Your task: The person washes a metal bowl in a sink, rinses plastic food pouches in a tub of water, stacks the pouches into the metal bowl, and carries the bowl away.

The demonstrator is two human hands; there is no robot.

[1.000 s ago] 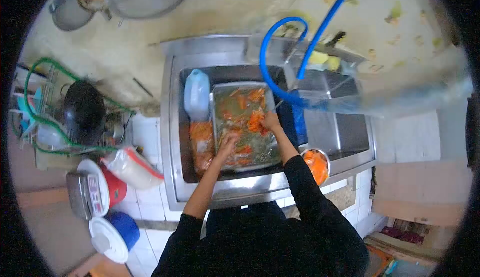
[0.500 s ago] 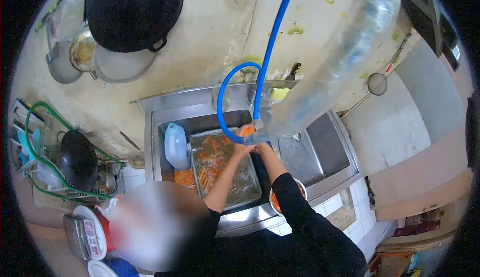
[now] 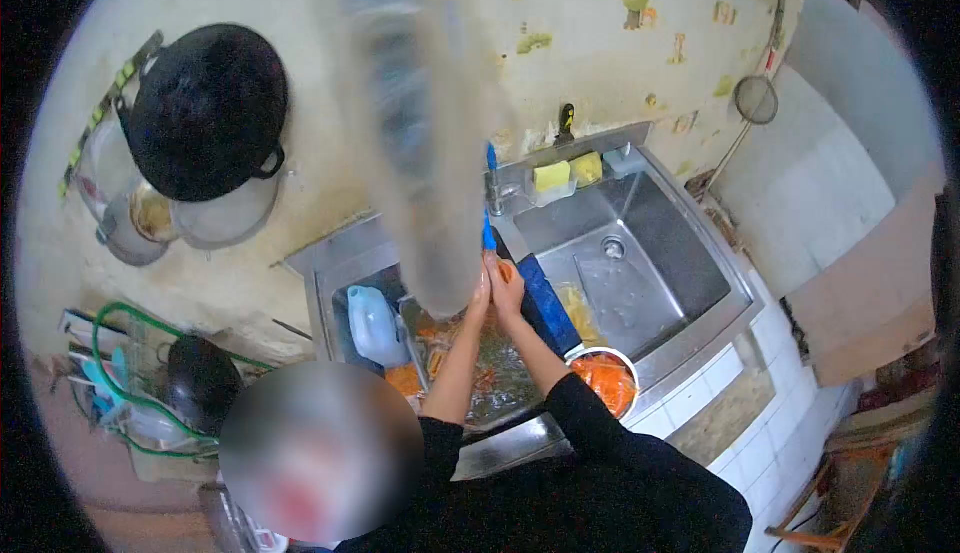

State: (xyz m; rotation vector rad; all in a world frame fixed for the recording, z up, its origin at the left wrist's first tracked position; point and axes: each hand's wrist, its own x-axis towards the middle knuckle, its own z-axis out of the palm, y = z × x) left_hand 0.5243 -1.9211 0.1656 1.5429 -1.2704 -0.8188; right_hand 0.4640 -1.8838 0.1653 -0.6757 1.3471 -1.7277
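1. If I compare with one second ago, the main change is that the left hand (image 3: 479,295) and the right hand (image 3: 509,296) are now joined, at twelve o'clock of the metal tray (image 3: 415,361), no longer apart over it.
2. The right fingers are curled upon some orange shreds (image 3: 505,272), of which only a small part shows. The left fingers lie along the right hand; whether they also grasp the shreds, I cannot tell.
3. In my judgement, this change means that both hands serve one single bunch, while the loose shreds (image 3: 437,360) in the tray's water are left alone.
4. The blue hose (image 3: 489,228) is just beyond the fingers, at their twelve o'clock; if it touches them or gives water, I cannot see.
5. Around the tray, a blue jug (image 3: 373,326) stands near ten o'clock, and a white bowl (image 3: 634,381) with more orange pieces is at three o'clock. The right basin (image 3: 655,273) lies toward two o'clock.
6. A blurred clear plastic (image 3: 410,153) now covers the tray's eleven o'clock side, so that part is hidden.
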